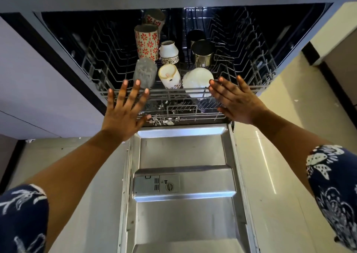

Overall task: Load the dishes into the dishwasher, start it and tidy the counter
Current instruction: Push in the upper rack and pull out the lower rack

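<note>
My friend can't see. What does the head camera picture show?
An open left hand and right hand reach toward the front of a dishwasher rack holding cups, a glass and a bowl. The door lies open below.

Bright daylight, glare on steel door [183, 194], dark interior, wide-angle bowing.

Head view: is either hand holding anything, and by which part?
Nothing is held. The left hand and right hand are both open, by the front rail of the upper rack; contact cannot be told.
</note>
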Available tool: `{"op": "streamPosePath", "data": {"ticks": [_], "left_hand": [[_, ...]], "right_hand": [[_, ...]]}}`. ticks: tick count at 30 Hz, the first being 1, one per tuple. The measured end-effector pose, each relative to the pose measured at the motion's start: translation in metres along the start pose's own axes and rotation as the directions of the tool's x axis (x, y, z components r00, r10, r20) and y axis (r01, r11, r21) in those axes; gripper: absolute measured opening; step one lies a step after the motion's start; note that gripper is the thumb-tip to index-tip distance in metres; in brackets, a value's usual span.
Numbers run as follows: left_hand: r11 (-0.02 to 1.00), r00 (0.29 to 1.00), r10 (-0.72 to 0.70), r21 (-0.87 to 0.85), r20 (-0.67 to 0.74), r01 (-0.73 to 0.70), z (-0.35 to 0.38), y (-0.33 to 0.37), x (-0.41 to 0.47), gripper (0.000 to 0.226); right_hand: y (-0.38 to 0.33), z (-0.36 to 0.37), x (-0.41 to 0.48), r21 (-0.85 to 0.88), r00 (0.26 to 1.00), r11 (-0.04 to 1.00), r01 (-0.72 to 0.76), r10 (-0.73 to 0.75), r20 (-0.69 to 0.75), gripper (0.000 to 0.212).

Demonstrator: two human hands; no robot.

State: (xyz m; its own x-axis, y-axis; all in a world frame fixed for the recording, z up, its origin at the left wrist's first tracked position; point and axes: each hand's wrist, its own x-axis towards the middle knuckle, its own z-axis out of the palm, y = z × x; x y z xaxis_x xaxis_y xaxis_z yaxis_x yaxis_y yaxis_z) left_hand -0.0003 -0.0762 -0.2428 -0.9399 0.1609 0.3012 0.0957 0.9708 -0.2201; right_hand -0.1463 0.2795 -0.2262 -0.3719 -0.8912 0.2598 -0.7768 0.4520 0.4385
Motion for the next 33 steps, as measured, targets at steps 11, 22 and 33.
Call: {"op": "streamPosePath", "data": {"ticks": [11, 22, 33], "left_hand": [[0.997, 0.991, -0.073, -0.020, 0.115, 0.076, 0.011, -0.008, 0.041, 0.078], [0.994, 0.930, -0.111, 0.045, 0.350, 0.102, 0.005, -0.011, 0.068, 0.095], [0.993, 0.977, 0.022, -0.117, 0.213, 0.003, 0.017, 0.031, 0.015, 0.085]], "right_hand": [[0.032, 0.009, 0.030, 0.016, 0.984, 1.000, -0.009, 0.006, 0.179, 0.097], [0.054, -0.004, 0.052, 0.055, 0.895, 0.998, 0.006, -0.029, 0.445, 0.099], [-0.063, 0.013, 0.013, 0.120, 0.929, 0.956, -0.269, 0.225, 0.293, 0.084]]}}
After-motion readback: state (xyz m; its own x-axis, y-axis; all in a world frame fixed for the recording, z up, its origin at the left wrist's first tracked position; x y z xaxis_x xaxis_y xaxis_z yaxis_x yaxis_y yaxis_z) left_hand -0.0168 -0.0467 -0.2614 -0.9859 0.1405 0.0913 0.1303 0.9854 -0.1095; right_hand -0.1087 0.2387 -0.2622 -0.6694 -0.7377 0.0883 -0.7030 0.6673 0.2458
